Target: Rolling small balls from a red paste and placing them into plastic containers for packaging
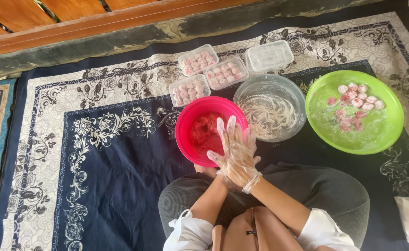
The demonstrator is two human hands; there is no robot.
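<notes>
A patterned dark-blue rug (97, 153) covers the floor; on it, left of centre, three lidless clear boxes (207, 73) hold pink floured balls, with a fourth empty box (269, 56) beside them; below sits a pink bowl (190, 123) of red dough; over its right rim the left hand (225, 160) and right hand (239, 148), both in clear plastic gloves, are pressed flat together, palm to palm, whatever lies between them hidden; further right stands a floury glass bowl (272, 107); then a green bowl (381, 135) with coated pink balls (358, 100).
</notes>
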